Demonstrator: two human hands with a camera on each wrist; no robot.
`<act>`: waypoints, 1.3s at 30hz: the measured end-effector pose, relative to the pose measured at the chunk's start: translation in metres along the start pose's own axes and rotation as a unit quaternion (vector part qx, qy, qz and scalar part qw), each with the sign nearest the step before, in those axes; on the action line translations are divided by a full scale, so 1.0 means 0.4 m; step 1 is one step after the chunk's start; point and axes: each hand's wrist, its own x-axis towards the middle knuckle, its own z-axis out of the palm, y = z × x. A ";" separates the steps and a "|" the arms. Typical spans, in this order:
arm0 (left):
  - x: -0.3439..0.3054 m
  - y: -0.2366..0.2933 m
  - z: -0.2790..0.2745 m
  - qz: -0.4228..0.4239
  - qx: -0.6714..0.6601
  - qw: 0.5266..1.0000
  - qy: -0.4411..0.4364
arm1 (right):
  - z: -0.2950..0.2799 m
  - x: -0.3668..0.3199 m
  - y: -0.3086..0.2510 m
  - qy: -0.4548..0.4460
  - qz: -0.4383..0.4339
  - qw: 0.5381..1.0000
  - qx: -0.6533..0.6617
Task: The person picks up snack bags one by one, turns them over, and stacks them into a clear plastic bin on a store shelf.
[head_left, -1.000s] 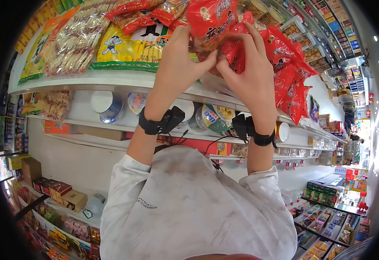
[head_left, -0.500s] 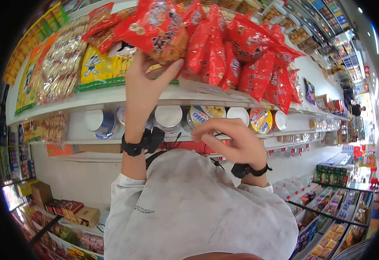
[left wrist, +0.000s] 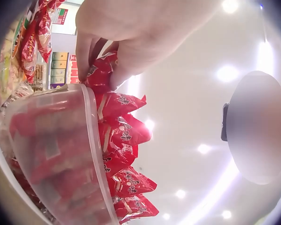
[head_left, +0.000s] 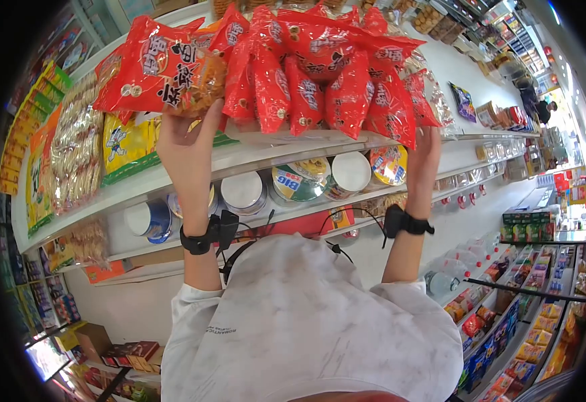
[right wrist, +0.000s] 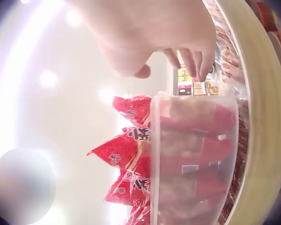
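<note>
A large red snack bag with dark lettering and orange-brown contents is at the left end of a group of red snack bags. My left hand is at its lower edge. In the left wrist view, the left thumb and fingers pinch red packaging at the end of a translucent plastic box. My right hand reaches up at the right end of the group. In the right wrist view, its fingers hang loosely apart beside the box's end, holding nothing.
The white shelf carries a yellow-and-green packet and stick snacks on the left. Tubs, including a BIG noodle bowl, stand one shelf below. A purple packet and jars are to the right.
Both hands were together at one red bag. The right hand dropped away, then rose to the right end of the box. The left hand shifted left with the bag.
</note>
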 end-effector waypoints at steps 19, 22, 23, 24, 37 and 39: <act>0.006 0.006 0.024 0.169 0.289 0.942 -0.027 | -0.006 0.057 0.157 -0.047 0.020 0.998 0.031; 0.002 -0.004 0.010 0.168 0.304 0.938 -0.024 | -0.015 0.061 0.174 -0.058 -0.023 0.998 0.010; -0.002 -0.007 0.007 0.158 0.292 0.943 -0.026 | -0.020 0.065 0.177 -0.061 -0.021 0.998 0.025; -0.006 -0.012 0.002 0.162 0.290 0.943 -0.031 | -0.024 0.065 0.181 -0.061 -0.019 0.998 0.018; -0.023 0.032 -0.048 0.096 0.135 0.986 0.021 | -0.029 0.073 0.212 -0.034 -0.074 0.996 -0.031; -0.024 0.036 -0.062 0.075 0.043 0.994 0.062 | -0.037 0.076 0.224 -0.039 -0.076 0.996 -0.021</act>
